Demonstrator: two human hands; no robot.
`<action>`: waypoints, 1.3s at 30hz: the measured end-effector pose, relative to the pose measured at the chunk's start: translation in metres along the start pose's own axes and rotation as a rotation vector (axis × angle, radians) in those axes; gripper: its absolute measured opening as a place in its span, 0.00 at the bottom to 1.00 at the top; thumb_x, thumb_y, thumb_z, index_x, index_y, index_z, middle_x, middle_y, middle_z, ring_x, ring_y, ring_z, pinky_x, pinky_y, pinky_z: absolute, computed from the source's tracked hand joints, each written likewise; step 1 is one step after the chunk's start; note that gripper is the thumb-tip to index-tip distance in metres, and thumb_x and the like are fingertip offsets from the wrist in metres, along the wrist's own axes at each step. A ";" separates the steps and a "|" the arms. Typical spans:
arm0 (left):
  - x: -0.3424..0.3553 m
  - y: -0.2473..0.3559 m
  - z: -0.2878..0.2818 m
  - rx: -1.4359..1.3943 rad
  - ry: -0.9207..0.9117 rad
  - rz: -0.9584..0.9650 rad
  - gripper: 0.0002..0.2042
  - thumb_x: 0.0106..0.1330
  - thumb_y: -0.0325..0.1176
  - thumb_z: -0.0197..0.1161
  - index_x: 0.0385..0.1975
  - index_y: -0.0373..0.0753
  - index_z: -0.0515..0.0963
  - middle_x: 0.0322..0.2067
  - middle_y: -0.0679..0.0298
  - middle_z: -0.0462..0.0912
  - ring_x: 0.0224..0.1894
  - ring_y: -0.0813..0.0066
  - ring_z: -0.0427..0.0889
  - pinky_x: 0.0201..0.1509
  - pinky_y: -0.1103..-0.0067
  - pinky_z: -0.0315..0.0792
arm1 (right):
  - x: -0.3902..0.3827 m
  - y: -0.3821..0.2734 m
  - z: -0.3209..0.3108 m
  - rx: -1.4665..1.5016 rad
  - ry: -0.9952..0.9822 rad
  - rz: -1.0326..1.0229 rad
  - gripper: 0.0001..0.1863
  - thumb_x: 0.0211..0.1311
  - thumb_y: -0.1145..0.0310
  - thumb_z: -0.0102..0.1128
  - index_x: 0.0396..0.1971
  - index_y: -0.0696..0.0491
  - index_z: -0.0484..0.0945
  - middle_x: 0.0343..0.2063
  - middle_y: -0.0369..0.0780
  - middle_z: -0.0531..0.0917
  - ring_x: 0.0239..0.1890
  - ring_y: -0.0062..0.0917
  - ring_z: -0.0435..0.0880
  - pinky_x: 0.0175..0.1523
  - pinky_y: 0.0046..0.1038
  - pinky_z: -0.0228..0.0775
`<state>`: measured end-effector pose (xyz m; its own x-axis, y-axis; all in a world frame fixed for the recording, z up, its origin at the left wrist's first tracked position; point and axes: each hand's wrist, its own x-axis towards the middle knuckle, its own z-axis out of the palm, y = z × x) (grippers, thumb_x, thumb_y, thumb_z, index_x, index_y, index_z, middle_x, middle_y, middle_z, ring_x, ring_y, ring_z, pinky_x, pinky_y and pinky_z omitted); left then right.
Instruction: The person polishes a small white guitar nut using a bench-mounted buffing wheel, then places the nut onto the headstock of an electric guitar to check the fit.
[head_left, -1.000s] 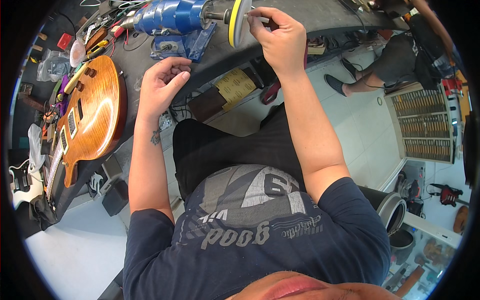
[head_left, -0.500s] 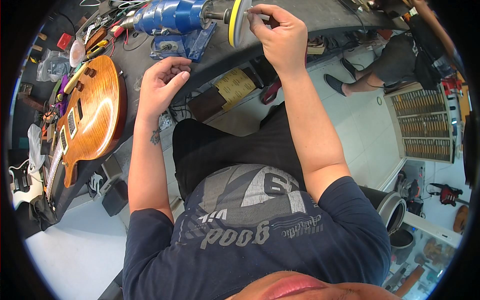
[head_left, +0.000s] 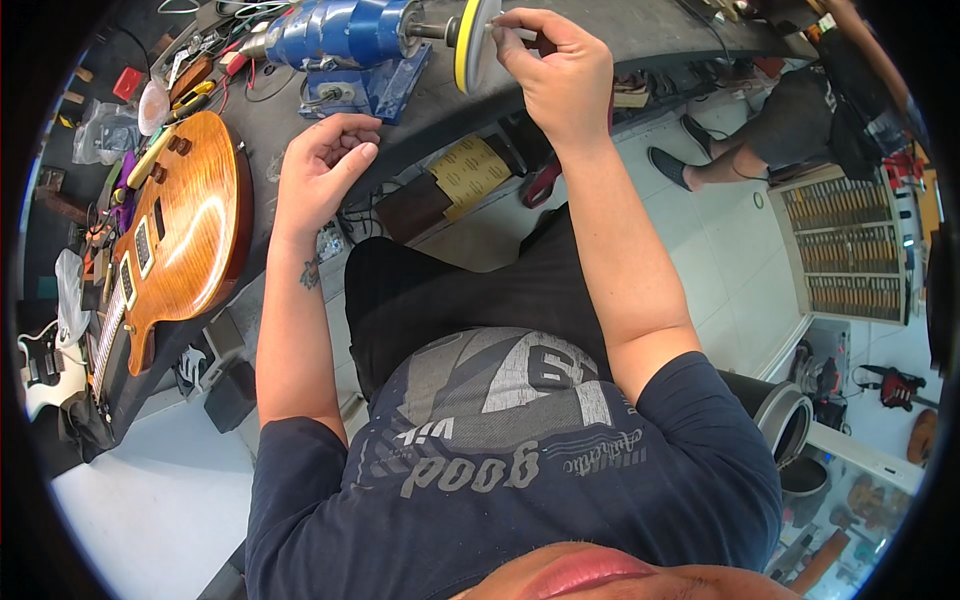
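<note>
A yellow-rimmed sanding disc (head_left: 477,46) stands upright on the shaft of a blue bench motor (head_left: 345,35). At its face, the right hand (head_left: 565,85) pinches thumb and forefinger together; whether they grip anything small cannot be told. The left hand (head_left: 325,170), half curled and holding nothing visible, is near the motor's base. Left, an amber electric guitar (head_left: 190,235) lies on the dark workbench (head_left: 620,30).

- The dark counter (head_left: 640,35) curves from about eight o'clock round to nearly two.
- At eleven o'clock, a blue motor (head_left: 345,38) stands on its blue base (head_left: 390,88).
- Between nine and ten o'clock lies a glossy amber guitar (head_left: 200,230).
- At ten sit a red box (head_left: 129,82) and clear plastic bag (head_left: 96,132).
</note>
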<state>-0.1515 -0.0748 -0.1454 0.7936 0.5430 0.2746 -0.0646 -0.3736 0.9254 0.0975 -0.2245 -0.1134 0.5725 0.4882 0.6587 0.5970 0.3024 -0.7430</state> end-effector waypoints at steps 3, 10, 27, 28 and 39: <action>0.000 -0.001 -0.001 -0.002 0.000 0.003 0.13 0.70 0.29 0.70 0.52 0.30 0.85 0.40 0.65 0.87 0.42 0.82 0.83 0.51 0.82 0.77 | -0.001 -0.001 0.001 -0.003 0.004 -0.008 0.09 0.62 0.79 0.71 0.43 0.60 0.90 0.34 0.37 0.91 0.37 0.17 0.87 0.45 0.21 0.77; -0.001 -0.007 -0.005 0.023 -0.042 -0.015 0.18 0.71 0.31 0.69 0.58 0.31 0.83 0.46 0.63 0.86 0.46 0.82 0.81 0.50 0.83 0.74 | -0.002 -0.002 0.002 0.026 0.005 0.014 0.08 0.63 0.78 0.72 0.42 0.60 0.90 0.34 0.37 0.91 0.37 0.17 0.87 0.45 0.22 0.77; -0.001 -0.005 -0.004 0.027 -0.042 -0.011 0.18 0.71 0.32 0.69 0.57 0.31 0.83 0.45 0.64 0.86 0.45 0.83 0.80 0.49 0.83 0.73 | -0.005 -0.003 0.000 -0.017 -0.007 0.014 0.07 0.64 0.78 0.72 0.41 0.60 0.90 0.32 0.37 0.91 0.35 0.16 0.86 0.43 0.21 0.76; -0.001 -0.004 -0.004 0.027 -0.040 -0.009 0.18 0.71 0.32 0.69 0.57 0.31 0.83 0.45 0.64 0.86 0.45 0.83 0.80 0.49 0.83 0.73 | -0.006 -0.003 0.000 -0.016 -0.007 0.013 0.07 0.64 0.78 0.72 0.41 0.60 0.90 0.32 0.37 0.91 0.35 0.16 0.86 0.42 0.21 0.76; -0.001 -0.004 -0.003 0.024 -0.038 -0.017 0.18 0.71 0.32 0.69 0.57 0.31 0.83 0.45 0.63 0.86 0.46 0.82 0.81 0.49 0.83 0.74 | -0.005 0.000 0.000 -0.029 -0.005 -0.014 0.08 0.63 0.77 0.72 0.41 0.60 0.90 0.32 0.38 0.91 0.36 0.18 0.86 0.44 0.23 0.77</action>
<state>-0.1539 -0.0718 -0.1482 0.8171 0.5202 0.2483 -0.0367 -0.3828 0.9231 0.0943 -0.2275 -0.1168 0.5613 0.4880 0.6684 0.6209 0.2857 -0.7300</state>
